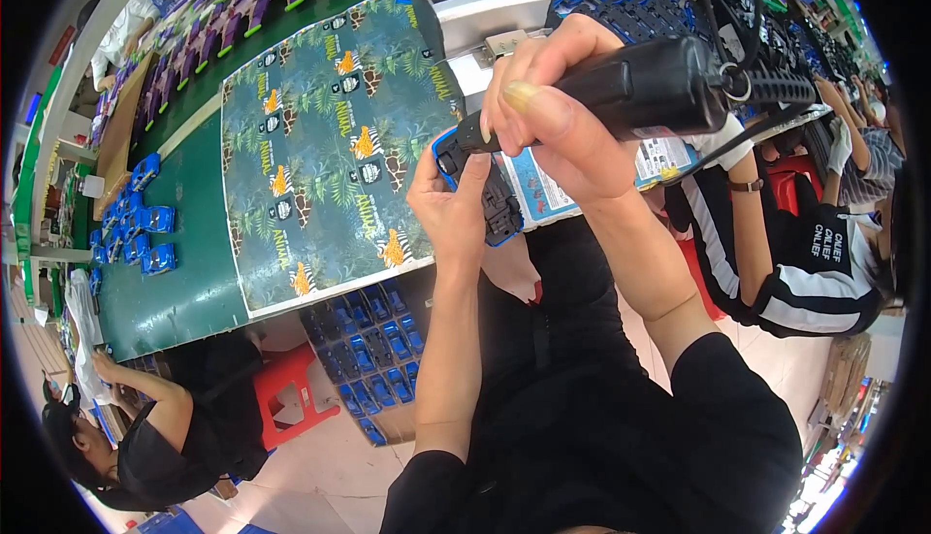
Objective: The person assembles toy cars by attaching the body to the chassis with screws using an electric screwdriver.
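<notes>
My left hand [449, 202] grips a blue and black toy car [500, 208], its dark underside turned up. In my right hand [558, 117] is a black electric screwdriver [650, 88], lying nearly level. Its front end points left and meets the far part of the toy car, close to my left fingertips. My right fingers wrap the front of the tool, and the exact tip is hidden. A cable runs from its rear end at the right.
A jungle-patterned sheet [330, 146] covers part of the green table [184, 296]. Beyond my hands stands a grey metal box [490, 15]. Blue toy parts [141, 219] lie at the left. Below the edge are a tray of blue cars [373, 359] and a red stool [296, 393]. Co-workers sit on both sides.
</notes>
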Demonstrator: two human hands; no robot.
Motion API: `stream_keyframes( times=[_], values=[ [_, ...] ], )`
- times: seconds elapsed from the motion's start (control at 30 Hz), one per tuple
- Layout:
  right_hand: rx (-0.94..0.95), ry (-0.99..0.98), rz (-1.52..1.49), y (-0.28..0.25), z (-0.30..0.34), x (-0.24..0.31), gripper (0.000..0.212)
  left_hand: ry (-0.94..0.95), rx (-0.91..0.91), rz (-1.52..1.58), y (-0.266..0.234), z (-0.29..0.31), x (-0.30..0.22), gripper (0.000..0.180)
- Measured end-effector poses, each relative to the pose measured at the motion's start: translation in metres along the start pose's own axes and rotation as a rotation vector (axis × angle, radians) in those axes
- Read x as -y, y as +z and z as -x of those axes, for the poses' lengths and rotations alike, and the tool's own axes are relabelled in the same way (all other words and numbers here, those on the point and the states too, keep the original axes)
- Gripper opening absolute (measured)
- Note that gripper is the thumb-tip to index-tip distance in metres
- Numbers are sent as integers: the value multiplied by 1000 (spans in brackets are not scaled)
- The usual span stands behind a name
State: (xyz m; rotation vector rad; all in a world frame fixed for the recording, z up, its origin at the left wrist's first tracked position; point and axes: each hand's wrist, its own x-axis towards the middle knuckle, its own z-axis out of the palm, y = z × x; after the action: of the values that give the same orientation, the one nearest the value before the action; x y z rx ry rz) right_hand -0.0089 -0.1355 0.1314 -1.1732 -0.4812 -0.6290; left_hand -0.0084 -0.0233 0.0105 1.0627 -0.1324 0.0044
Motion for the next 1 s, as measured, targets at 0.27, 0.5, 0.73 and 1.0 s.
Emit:
stream_keyframes(
  times=[0.27, 0.5, 0.73, 1.0],
  values=[
    [-223, -115, -210, -29, -35, 35, 14, -329, -14, 858, -33, -6, -17, 29],
    [-175, -75, 216, -27, -47, 10, 21, -274, 42, 453, -34, 1, -8, 47],
    [-20, -123, 333, -23, -74, -7, 25, -250, 60, 403, -33, -2, -6, 53],
    [58, 195, 156, -34, -15, 41, 14, -265, 2, 432, -28, 0, -6, 50]
  ],
)
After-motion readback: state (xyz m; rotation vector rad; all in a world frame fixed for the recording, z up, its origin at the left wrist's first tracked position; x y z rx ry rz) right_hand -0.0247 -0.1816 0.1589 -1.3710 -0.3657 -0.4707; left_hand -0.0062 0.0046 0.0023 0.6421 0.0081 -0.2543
